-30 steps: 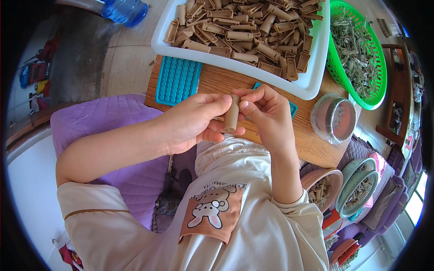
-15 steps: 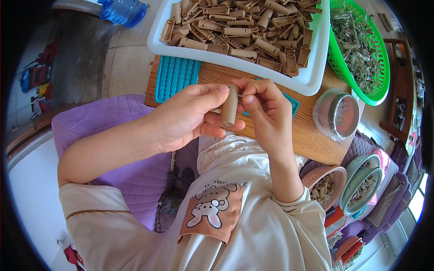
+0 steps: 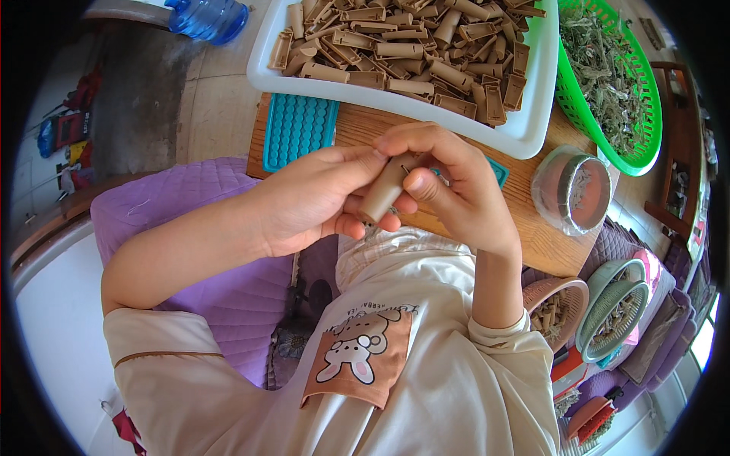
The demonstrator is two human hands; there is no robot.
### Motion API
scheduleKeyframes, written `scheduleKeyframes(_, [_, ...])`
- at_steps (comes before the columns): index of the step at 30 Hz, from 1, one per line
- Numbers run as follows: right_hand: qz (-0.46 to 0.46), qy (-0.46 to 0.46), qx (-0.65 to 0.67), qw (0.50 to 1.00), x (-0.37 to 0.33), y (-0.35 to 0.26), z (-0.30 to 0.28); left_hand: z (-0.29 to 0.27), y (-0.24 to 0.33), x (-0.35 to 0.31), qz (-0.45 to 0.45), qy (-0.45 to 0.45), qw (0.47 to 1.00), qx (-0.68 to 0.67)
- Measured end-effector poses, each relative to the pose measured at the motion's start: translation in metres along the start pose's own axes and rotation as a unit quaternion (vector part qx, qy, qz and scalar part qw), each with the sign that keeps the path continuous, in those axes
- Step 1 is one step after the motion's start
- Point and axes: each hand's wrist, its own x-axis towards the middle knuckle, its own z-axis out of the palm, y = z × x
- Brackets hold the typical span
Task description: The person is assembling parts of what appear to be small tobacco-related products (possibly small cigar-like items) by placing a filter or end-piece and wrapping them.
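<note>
Between both hands, over the near edge of the table, is a tan half-round plastic tube piece [image 3: 385, 191], tilted with its lower end to the left. My left hand [image 3: 327, 190] grips it, thumb near the upper end and fingers curled beneath. My right hand [image 3: 449, 178] closes round its upper end, index finger over the top and thumb at its side. What lies inside the piece is mostly hidden. Just beyond my hands stands a white bin [image 3: 334, 90] heaped with similar tan pieces [image 3: 399, 52].
On the wooden table [image 3: 525, 216] lie a teal ridged tray [image 3: 299, 129] and a plastic-lined round container [image 3: 578, 190]. A green basket [image 3: 646, 144] of dried grey-green stuff stands far right. Pink [image 3: 570, 292] and pale green baskets [image 3: 642, 296] sit lower right; a purple padded seat [image 3: 182, 205] is left.
My right hand has moved from pinching a thin thread-like bit beside the tube piece to wrapping its upper end. The piece has tilted, its lower end swinging left.
</note>
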Motion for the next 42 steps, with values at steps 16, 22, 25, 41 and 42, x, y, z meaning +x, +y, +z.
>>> scheduleKeyframes(16, [-0.188,0.026,-0.342,0.92,-0.001,-0.015,-0.001,0.003,0.0,-0.005,0.038,-0.057,0.997,0.037])
scheduleKeyframes(22, [-0.049,-0.055,-0.364,0.928,-0.009,-0.032,0.002,0.002,-0.005,-0.004,0.055,-0.022,0.988,0.145])
scheduleKeyframes(25, [-0.057,0.001,-0.405,0.913,-0.011,-0.027,-0.003,0.0,-0.001,-0.004,0.172,0.028,0.959,0.225])
scheduleKeyframes(41, [-0.045,0.19,-0.068,0.978,-0.027,-0.017,-0.002,0.006,-0.01,-0.005,0.314,-0.006,0.887,0.34])
scheduleKeyframes(42, [-0.045,0.181,-0.015,0.982,-0.026,-0.015,0.001,0.005,-0.009,-0.005,0.352,-0.009,0.849,0.394])
